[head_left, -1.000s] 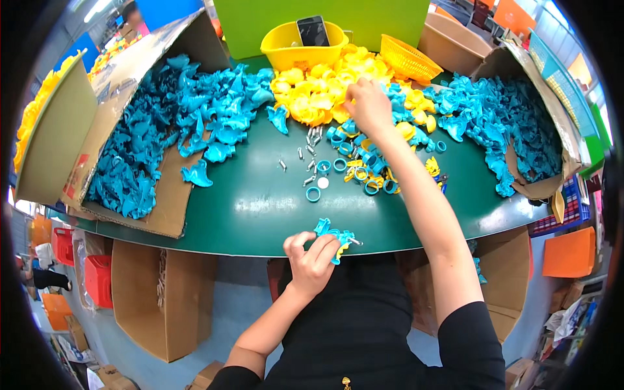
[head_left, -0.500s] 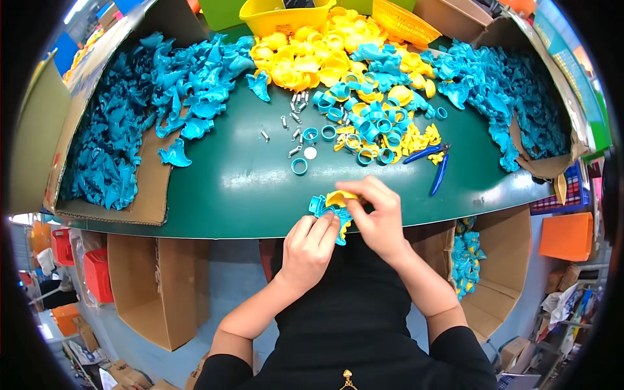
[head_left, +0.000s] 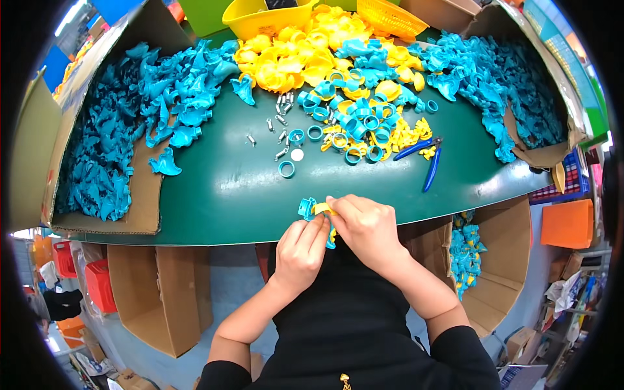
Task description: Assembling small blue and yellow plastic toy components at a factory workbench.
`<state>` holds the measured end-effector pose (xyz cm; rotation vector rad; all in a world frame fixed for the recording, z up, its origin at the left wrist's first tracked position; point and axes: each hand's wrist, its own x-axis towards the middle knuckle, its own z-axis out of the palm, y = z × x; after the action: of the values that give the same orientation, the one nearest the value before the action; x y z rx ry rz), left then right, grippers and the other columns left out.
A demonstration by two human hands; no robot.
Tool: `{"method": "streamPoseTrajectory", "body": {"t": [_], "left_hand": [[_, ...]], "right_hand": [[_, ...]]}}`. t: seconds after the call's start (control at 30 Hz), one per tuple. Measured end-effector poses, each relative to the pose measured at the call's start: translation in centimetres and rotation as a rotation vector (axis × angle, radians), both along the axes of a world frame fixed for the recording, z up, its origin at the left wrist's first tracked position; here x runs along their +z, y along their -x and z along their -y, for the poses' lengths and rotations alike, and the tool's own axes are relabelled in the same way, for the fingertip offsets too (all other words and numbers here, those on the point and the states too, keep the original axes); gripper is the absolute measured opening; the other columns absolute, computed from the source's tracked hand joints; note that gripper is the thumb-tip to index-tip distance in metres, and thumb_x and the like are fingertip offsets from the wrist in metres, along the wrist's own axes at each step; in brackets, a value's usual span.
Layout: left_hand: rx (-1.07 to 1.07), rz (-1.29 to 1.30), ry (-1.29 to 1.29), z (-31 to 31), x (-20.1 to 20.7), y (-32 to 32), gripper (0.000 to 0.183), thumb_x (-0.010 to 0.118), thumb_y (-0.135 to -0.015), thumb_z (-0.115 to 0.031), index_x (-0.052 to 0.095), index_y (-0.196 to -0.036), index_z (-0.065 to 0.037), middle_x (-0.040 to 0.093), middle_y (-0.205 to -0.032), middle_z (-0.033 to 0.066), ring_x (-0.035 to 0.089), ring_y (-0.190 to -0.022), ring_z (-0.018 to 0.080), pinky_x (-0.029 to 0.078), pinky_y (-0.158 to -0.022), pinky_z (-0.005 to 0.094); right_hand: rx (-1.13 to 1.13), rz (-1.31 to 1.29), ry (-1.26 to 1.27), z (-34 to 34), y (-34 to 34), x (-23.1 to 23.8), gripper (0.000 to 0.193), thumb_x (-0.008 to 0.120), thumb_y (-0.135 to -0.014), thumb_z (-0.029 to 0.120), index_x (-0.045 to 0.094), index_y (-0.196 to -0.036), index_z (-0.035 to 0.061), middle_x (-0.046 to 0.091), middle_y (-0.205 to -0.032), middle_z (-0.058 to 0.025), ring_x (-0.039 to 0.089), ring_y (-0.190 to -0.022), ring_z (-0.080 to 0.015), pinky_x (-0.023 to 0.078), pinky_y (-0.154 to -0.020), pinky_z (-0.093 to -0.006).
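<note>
At the near table edge my left hand [head_left: 300,253] grips a teal plastic part [head_left: 307,208] whose ring-like end sticks out past the fingertips. A curved yellow plastic piece [head_left: 321,208] lies against that part. My right hand [head_left: 367,231] pinches the yellow piece between thumb and fingers. More teal and yellow shows between the two hands, mostly covered by fingers. Beyond them on the green table [head_left: 240,201] lie teal rings [head_left: 286,169], small metal springs [head_left: 281,153], a white disc [head_left: 297,155] and blue-handled cutters [head_left: 430,170].
Cardboard boxes of teal parts flank the table, one left [head_left: 146,208] and one right [head_left: 549,155]. Yellow shells [head_left: 286,62] pile up at the back before a yellow basin [head_left: 260,25]. Below the edge stand a brown carton [head_left: 140,299] and a box of teal-yellow pieces [head_left: 497,286].
The yellow piece now lies lower and flatter against the teal part. My right hand has turned and come down closer to my left hand. The whole view has shifted slightly.
</note>
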<state>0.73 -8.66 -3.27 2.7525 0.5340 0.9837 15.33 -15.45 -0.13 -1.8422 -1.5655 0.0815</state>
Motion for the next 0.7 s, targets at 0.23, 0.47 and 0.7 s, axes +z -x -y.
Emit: {"method": "streamPoseTrajectory", "body": {"t": [0.23, 0.47, 0.7], "left_hand": [[-0.107, 0.436, 0.698, 1.9, -1.5, 1.0, 0.075, 0.092, -0.064, -0.017, 0.048, -0.124, -0.006, 0.054, -0.114, 0.0107, 0.056, -0.104, 0.0268, 0.051, -0.084, 0.0359], [-0.747, 0.397, 2.679, 1.4, -0.1, 1.7, 0.063, 0.030, -0.106, -0.049, 0.041, -0.141, 0.002, 0.054, -0.131, 0.0290, 0.068, -0.088, 0.0356, 0.058, -0.072, 0.0405], [-0.791, 0.502, 2.544, 1.6, 1.3, 0.2, 0.050, 0.042, -0.105, -0.034, 0.039, -0.144, -0.003, 0.041, -0.146, 0.0275, 0.064, -0.104, 0.0415, 0.057, -0.085, 0.0441]], "right_hand": [[0.135, -0.311, -0.060, 1.4, -2.7, 0.1, 0.018, 0.071, -0.086, 0.004, 0.072, -0.103, -0.0012, 0.073, -0.095, -0.0157, 0.071, -0.083, -0.0321, 0.057, -0.072, -0.0380], [0.523, -0.247, -0.043, 3.7, -4.7, 3.6, 0.016, 0.073, -0.087, 0.012, 0.073, -0.102, 0.0056, 0.074, -0.098, -0.0065, 0.070, -0.083, -0.0236, 0.057, -0.075, -0.0360], [-0.520, 0.379, -0.044, -0.5, -26.8, -0.8, 0.025, 0.073, -0.082, 0.012, 0.075, -0.107, 0.0113, 0.072, -0.104, -0.0095, 0.065, -0.106, -0.0299, 0.054, -0.087, -0.0404]]}}
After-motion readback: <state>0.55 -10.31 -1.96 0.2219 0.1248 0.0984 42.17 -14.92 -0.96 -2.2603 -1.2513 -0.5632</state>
